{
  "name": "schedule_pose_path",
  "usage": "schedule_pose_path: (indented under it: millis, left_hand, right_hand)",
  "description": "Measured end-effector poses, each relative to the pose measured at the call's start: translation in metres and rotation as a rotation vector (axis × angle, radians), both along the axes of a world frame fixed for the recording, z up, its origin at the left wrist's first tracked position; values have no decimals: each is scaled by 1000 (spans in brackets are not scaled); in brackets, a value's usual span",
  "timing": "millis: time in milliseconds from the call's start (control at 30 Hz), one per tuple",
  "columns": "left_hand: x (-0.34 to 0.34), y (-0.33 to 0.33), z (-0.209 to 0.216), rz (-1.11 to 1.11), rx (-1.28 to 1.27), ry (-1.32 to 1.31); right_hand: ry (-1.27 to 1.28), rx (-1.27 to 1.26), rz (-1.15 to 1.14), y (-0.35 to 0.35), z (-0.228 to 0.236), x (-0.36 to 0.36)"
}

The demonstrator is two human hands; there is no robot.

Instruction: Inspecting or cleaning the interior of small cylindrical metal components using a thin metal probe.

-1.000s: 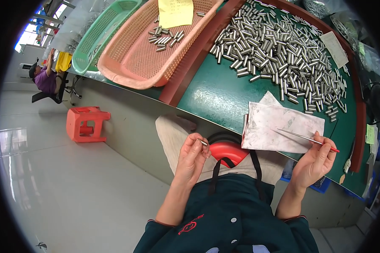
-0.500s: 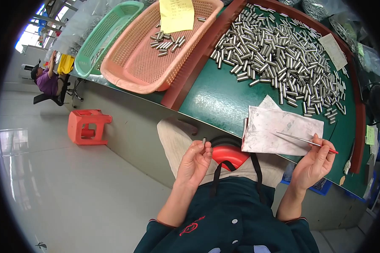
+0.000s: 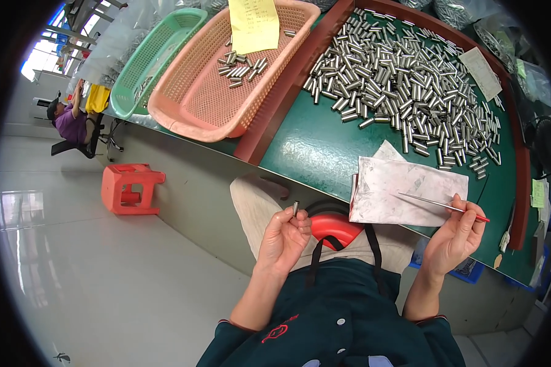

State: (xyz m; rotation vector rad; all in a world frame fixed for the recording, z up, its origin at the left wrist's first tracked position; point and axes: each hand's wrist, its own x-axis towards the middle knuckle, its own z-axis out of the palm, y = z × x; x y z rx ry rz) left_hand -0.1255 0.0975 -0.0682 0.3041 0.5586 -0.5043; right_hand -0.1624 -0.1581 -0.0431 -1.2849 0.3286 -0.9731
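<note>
Between the thumb and fingers of my left hand (image 3: 283, 240) is a small shiny metal pin (image 3: 296, 208), its upper end sticking out above the fingertips. My left hand is in front of the table edge, over my lap. My right hand (image 3: 454, 240) grips a thin pointed metal tool with a red handle (image 3: 480, 218); its tip points left over a folded, stained white cloth (image 3: 404, 189). That cloth lies at the table's near edge. Beyond it, a big heap of similar metal pins (image 3: 398, 85) spreads over the green tabletop (image 3: 312, 140).
Left of the red wooden rim (image 3: 288, 85) stands a pink basket (image 3: 193, 125) with some pins and a yellow note (image 3: 254, 27). Beside it is a green basket (image 3: 121, 92). A red stool (image 3: 131, 189) is on the floor; a seated person (image 3: 72, 122) is farther off.
The pin in my left hand stands a little higher out of the fingers and shows more of its length. My right hand and its tool have hardly moved.
</note>
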Motion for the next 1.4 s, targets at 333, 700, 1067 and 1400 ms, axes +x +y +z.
schedule_pose_path:
  millis: [333, 700, 1067, 1400]
  left_hand:
    - [6, -5, 12, -30, 110, -75]
    - [87, 15, 123, 451, 1972, -1466]
    - [147, 2, 138, 42, 2506, -1435]
    - [119, -92, 80, -165, 1950, -1873]
  right_hand:
    - [-29, 25, 3, 0, 4, 3]
    - [-42, 52, -1, 1, 4, -1]
    - [-33, 38, 10, 1, 7, 2]
    - [-20, 31, 11, 1, 8, 1]
